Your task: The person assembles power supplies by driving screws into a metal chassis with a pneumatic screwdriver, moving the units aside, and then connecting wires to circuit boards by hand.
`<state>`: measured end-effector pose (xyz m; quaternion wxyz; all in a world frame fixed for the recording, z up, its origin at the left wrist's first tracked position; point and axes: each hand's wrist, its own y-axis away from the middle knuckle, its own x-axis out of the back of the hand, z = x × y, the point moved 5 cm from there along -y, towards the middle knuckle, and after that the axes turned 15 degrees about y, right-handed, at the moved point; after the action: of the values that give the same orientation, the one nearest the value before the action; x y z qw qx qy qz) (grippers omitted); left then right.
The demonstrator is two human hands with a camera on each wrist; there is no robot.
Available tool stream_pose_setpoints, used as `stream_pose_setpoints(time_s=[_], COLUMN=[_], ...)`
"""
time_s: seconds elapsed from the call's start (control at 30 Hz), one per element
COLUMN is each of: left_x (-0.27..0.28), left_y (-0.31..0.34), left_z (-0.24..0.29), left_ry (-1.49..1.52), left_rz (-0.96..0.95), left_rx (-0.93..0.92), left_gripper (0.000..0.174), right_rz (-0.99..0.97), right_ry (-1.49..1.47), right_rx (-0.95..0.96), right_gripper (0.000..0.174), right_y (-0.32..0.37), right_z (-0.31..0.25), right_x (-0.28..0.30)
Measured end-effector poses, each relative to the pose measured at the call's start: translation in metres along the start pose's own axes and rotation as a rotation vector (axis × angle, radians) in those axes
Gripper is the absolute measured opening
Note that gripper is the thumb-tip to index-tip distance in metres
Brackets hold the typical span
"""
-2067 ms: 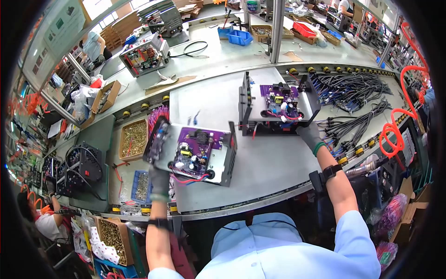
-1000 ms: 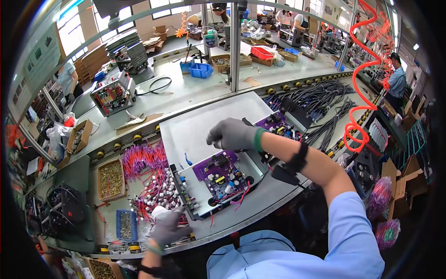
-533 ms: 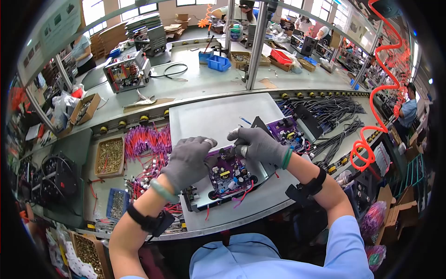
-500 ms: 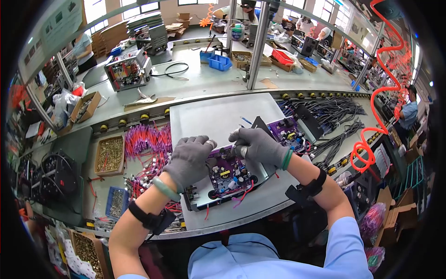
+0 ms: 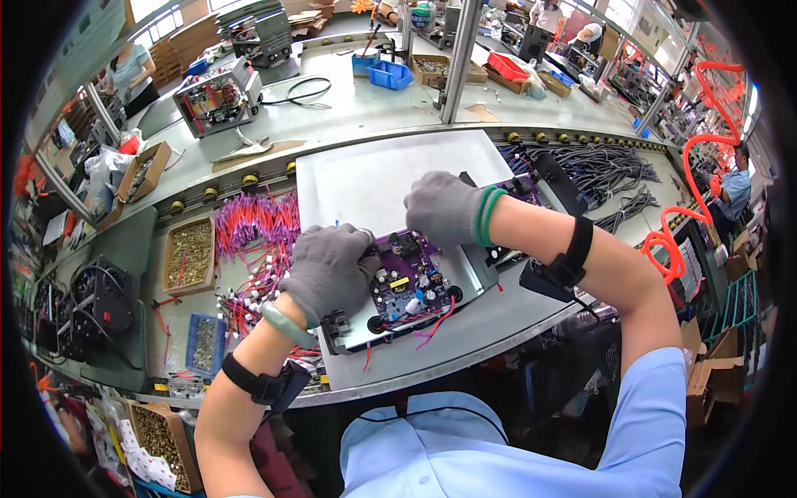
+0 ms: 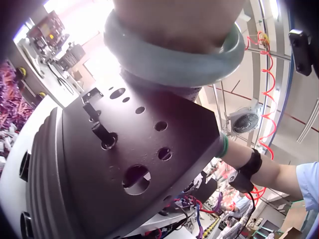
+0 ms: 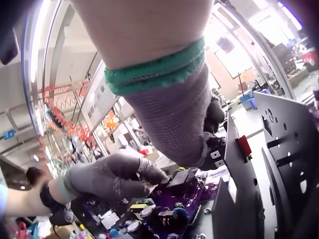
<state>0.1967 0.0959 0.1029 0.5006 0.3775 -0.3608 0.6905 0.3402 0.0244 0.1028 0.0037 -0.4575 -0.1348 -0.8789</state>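
Head view, centre: the purple board (image 5: 411,278), seated in a chassis (image 5: 466,278) on the table (image 5: 506,315), is clasped by the left grip (image 5: 332,270). Left wrist view: only chassis is shown. Right wrist view: what the right grip (image 7: 174,119) holds cannot be told; red wires (image 5: 436,319) could be pinched if the board is forced.

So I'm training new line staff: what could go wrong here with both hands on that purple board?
1. Loose red wires trail off the purple board toward the bench edge; a wrist could snag them.
2. The right hand and left hand crowd the upright components, so gloves might bend one.
3. The right forearm crosses the second unit behind and could knock it.
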Motion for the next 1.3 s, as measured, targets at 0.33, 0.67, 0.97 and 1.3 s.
stream_pose_setpoints(time_s=[0.33, 0.67, 0.97, 1.3], left_x=[0.001, 0.005, 0.003, 0.021], left_y=[0.001, 0.003, 0.001, 0.035], left_z=[-0.005, -0.002, -0.006, 0.058], left_ry=[0.112, 0.200, 0.227, 0.178], left_rz=[0.117, 0.218, 0.175, 0.126], left_rx=[-0.056, -0.139, -0.123, -0.323], left_gripper=[0.020, 0.018, 0.019, 0.030], right_rz=[-0.232, -0.486, 0.343, 0.544], right_ry=[0.176, 0.038, -0.297, -0.409], right_rx=[0.189, 0.050, -0.099, -0.301], right_gripper=[0.011, 0.023, 0.022, 0.011], right_y=[-0.034, -0.048, 0.107, 0.121], right_z=[-0.010, 0.002, -0.088, -0.071], right_x=[0.024, 0.024, 0.046, 0.017])
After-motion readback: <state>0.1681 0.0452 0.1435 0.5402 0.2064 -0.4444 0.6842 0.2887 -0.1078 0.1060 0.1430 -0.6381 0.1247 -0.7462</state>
